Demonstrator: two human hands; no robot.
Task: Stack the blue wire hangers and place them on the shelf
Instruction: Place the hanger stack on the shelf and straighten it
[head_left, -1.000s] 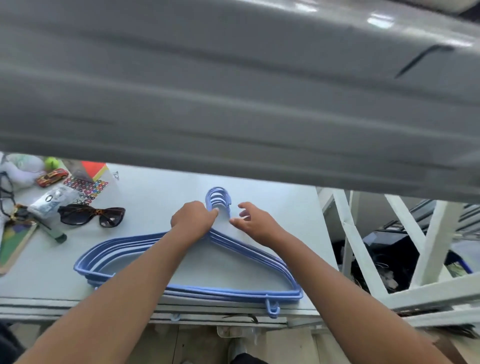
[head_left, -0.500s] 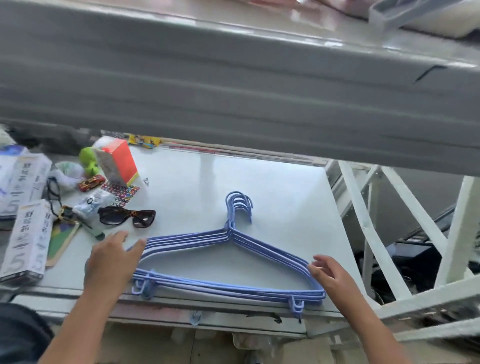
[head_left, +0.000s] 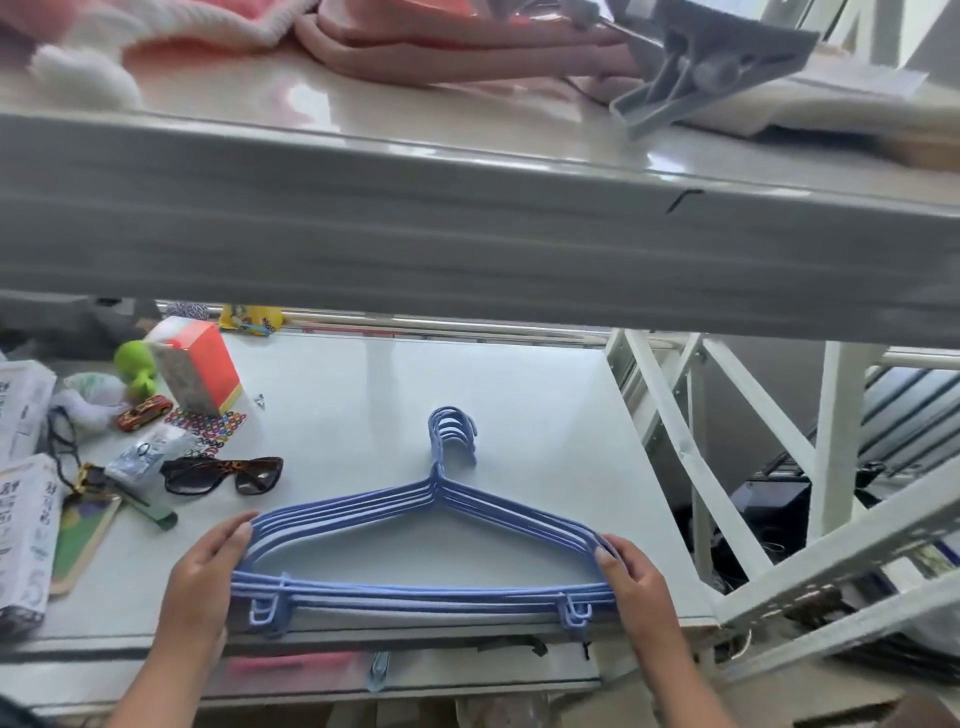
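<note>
A fanned stack of blue wire hangers (head_left: 431, 545) is being gripped at both shoulder ends, by the left hand (head_left: 208, 574) and right hand (head_left: 631, 579), on the white lower shelf (head_left: 519, 395), beside brown tortoiseshell sunglasses (head_left: 223, 475).

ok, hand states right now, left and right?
Left hand: fingers curled round the left end of the blue hanger stack, holding it.
Right hand: gripping the stack's right end.
</note>
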